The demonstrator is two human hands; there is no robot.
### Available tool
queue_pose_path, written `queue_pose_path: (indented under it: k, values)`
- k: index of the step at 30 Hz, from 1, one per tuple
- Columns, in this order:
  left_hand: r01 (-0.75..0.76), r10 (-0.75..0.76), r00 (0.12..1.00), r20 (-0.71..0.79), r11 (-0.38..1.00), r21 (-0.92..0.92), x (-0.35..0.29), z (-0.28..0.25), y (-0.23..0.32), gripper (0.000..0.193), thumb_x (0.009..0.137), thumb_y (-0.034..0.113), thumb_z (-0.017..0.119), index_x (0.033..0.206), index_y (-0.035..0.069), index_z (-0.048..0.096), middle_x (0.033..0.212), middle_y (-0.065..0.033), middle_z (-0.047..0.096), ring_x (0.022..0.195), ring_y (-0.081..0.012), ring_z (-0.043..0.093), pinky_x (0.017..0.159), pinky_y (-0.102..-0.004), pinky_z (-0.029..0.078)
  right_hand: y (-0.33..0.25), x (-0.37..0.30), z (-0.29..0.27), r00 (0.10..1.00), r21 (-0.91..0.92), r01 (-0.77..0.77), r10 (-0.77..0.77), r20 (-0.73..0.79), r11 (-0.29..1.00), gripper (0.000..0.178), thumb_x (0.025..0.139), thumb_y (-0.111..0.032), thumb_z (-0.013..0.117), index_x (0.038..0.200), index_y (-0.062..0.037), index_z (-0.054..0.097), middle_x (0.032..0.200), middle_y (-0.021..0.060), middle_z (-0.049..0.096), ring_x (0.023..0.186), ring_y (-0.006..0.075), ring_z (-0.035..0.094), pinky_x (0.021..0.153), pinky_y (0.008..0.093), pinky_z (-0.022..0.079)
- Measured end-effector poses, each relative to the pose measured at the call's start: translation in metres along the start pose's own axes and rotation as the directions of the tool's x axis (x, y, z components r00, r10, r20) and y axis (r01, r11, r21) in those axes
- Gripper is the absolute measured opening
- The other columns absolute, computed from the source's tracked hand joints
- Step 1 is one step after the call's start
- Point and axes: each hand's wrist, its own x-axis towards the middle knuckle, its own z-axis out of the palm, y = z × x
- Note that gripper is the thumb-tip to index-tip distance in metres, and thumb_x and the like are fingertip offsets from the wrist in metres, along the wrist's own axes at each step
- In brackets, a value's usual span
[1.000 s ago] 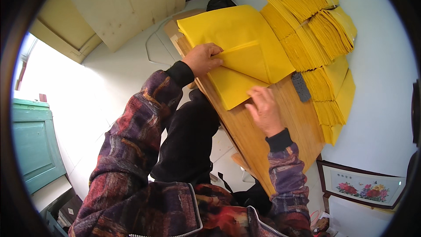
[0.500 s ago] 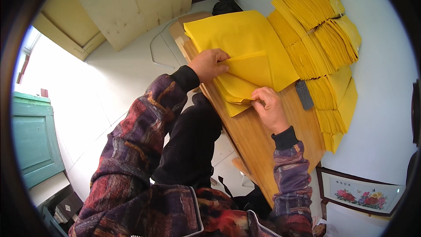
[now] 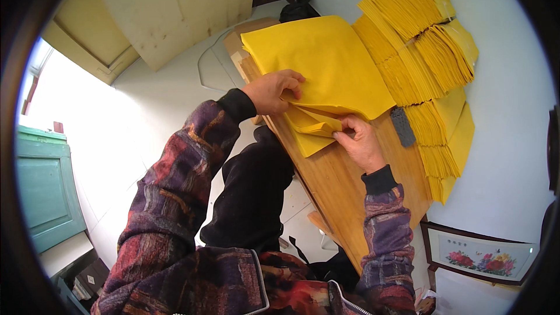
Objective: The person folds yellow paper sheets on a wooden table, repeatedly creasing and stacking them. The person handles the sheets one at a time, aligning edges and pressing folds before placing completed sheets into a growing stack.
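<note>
A stack of large yellow sheets (image 3: 326,52) lies across the wooden tabletop, its near edge lifted in layers. My left hand (image 3: 273,91) rests at the left edge of the stack with fingers bent and apart, and I see nothing gripped in it. Between the thumb and fingers of my right hand (image 3: 360,143) is the corner of a folded yellow sheet (image 3: 318,123), bent into a loose fold below the top layers. Part of that sheet is hidden under the stack's lifted edge.
Tied bundles of folded yellow sheets (image 3: 417,52) pile up along the wall at the right. A dark grey block (image 3: 402,126) sits on the wooden table (image 3: 373,192) beside them. A framed flower picture (image 3: 478,254) stands at lower right; a black bag (image 3: 297,9) is behind the table.
My left hand has shifted slightly left and its fingers have parted. The flap that lay over the stack has dropped toward my right hand, which keeps its pinch.
</note>
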Motion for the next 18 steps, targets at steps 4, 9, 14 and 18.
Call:
queue_pose_path:
  k: [4,9,14,18]
  values:
    - [-0.041,0.043,0.981,-0.187,0.999,0.018,0.0,0.014,-0.002,0.015,0.076,0.004,0.066,0.09,-0.001,0.061,0.115,-0.0141,0.059,0.102,-0.0313,0.059,0.091,-0.0321,0.047,-0.006,-0.005,0.001,0.998,-0.115,0.03,-0.035,-0.044,0.993,0.031,0.075,-0.003,0.07,0.102,0.002,0.058,0.096,0.0136,0.062,0.088,0.0271,0.06,0.079,0.0333,0.047]
    - [0.079,-0.066,0.971,-0.23,0.996,0.048,0.007,0.012,-0.001,0.021,0.082,0.012,0.064,0.096,-0.003,0.062,0.101,-0.0171,0.063,0.091,-0.0307,0.061,0.081,-0.0337,0.049,-0.013,-0.018,0.014,0.923,-0.425,0.185,-0.305,-0.235,0.886,0.054,0.072,-0.006,0.074,0.119,-0.0032,0.049,0.124,0.0171,0.05,0.112,0.0358,0.049,0.093,0.0404,0.043]
    - [0.154,-0.141,0.973,-0.18,0.986,0.057,0.012,0.007,0.001,0.025,0.083,0.015,0.062,0.099,-0.005,0.062,0.095,-0.0189,0.063,0.088,-0.0316,0.061,0.079,-0.0339,0.049,-0.015,-0.02,0.019,0.876,-0.478,0.235,-0.397,-0.273,0.846,0.038,0.071,-0.004,0.074,0.105,-0.0058,0.056,0.129,0.0152,0.047,0.12,0.0365,0.043,0.097,0.0426,0.04]
    - [0.151,-0.144,0.971,-0.19,0.988,0.025,0.012,0.009,0.0,0.024,0.082,0.013,0.061,0.098,-0.005,0.062,0.093,-0.0191,0.062,0.086,-0.0326,0.06,0.078,-0.0347,0.049,-0.017,-0.018,0.014,0.903,-0.555,0.264,-0.404,-0.145,0.789,0.018,0.072,-0.002,0.07,0.087,-0.0053,0.061,0.13,0.0137,0.049,0.123,0.0357,0.041,0.1,0.043,0.038]
